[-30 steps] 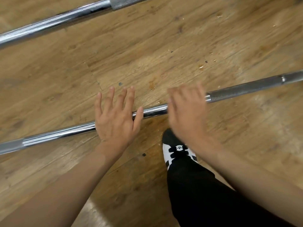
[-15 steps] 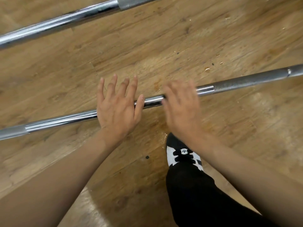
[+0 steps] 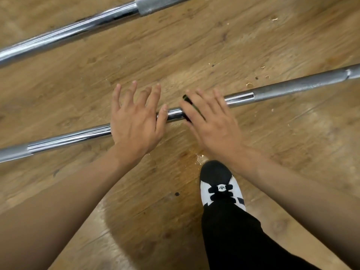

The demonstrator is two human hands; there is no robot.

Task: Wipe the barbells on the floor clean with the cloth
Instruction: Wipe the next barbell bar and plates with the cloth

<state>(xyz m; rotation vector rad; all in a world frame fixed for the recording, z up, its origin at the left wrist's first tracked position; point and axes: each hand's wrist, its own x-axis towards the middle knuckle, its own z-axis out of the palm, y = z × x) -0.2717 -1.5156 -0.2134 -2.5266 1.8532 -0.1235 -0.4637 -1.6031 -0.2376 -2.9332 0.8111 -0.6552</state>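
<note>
my left hand (image 3: 134, 121) and right hand (image 3: 212, 121) lie open, fingers straight, on the near barbell (image 3: 272, 91) in the middle of the floor (image 3: 194, 45), maybe a dark cloth (image 3: 187, 101) under the right; ungripped, the bar could roll onto my shoe (image 3: 220, 184).

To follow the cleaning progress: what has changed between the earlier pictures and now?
The nearer chrome steel barbell has rolled away from the person, toward the farther chrome steel barbell, under the flat left hand and right hand. A dark edge now shows under the right hand; I cannot tell what it is. Nothing was gripped or released. The farther barbell and black-and-white shoe stayed put.
</note>
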